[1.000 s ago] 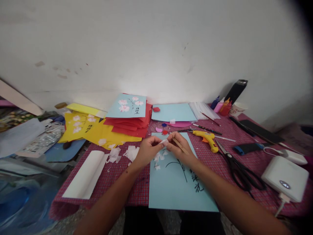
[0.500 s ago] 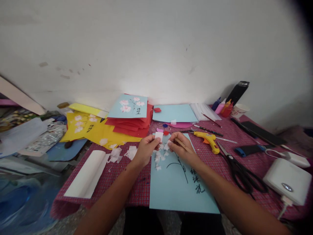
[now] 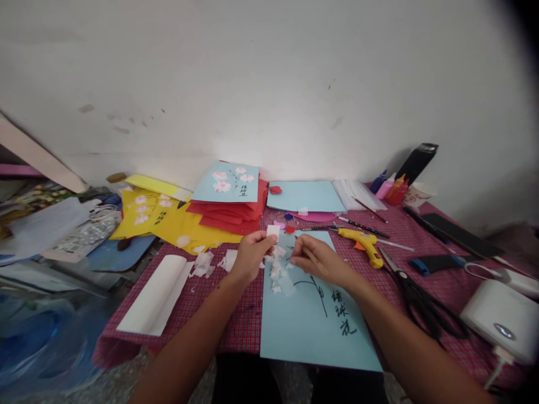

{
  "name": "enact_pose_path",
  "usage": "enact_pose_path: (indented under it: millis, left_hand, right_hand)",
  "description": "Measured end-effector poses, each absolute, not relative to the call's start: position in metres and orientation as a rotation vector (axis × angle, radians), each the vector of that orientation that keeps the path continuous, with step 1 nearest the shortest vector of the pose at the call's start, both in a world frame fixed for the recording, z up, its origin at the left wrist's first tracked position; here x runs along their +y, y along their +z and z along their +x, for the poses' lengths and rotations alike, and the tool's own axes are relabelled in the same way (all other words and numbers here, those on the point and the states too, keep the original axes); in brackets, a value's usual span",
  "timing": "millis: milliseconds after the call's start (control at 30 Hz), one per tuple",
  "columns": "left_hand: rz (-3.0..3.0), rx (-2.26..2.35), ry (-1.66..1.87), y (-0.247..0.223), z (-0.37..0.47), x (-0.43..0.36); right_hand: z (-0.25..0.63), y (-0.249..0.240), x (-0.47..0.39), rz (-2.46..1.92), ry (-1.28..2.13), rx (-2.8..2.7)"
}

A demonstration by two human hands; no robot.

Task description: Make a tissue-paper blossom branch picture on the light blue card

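Observation:
My left hand (image 3: pixel 255 253) pinches a small stack of white paper squares (image 3: pixel 273 231) between thumb and fingers. To its right, my right hand (image 3: pixel 318 258) is closed around a thin wood-coloured stick (image 3: pixel 310 253), its tip hidden by the fingers. Both hands are over a light blue sheet (image 3: pixel 311 342) with black brushed stems and black handwriting (image 3: pixel 343 311). Crumpled bits of white tissue paper (image 3: pixel 277 269) lie on the sheet between the hands. A flatter white piece (image 3: pixel 288 285) lies just below them.
On the left are a folded white paper (image 3: pixel 155 294) and torn tissue (image 3: pixel 204 264). Red paper (image 3: pixel 229 221) is stacked behind, under a blue flower card (image 3: pixel 225 188). To the right lie a yellow glue gun (image 3: pixel 362 241), black scissors (image 3: pixel 421 303) and a white box (image 3: pixel 501 320).
A white tissue piece that was at my right fingertips now lies on the blue sheet. My right hand has moved slightly away from my left, still holding the stick. The camera view has shifted a little.

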State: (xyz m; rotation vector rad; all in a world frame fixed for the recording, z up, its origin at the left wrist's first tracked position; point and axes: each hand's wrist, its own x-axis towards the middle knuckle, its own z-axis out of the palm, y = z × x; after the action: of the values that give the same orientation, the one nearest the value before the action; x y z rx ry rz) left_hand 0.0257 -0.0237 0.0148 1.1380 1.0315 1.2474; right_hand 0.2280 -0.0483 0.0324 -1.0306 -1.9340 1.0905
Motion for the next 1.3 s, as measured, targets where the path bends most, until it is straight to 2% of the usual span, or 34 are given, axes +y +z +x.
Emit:
enact_pose_path:
  millis: [167,567,967,1300]
  left_hand:
    - [1.238,1.074,1.189,0.018,0.028,-0.028]
    - [1.5,1.047,0.932,0.017,0.032,-0.037]
    - [1.589,1.152,0.957,0.028,0.032,-0.041]
    - [1.896,1.196,0.99,0.028,0.035,-0.045]
  right_hand:
    - [0.227,0.03,-0.044,-1.039,0.978,-1.748]
    - [0.217,0.019,-0.043,-0.938,1.024,-1.527]
    - [0.218,0.026,-0.047,-0.899,1.162,-1.553]
    - [0.214,0.022,-0.047,-0.963,1.078,-1.578]
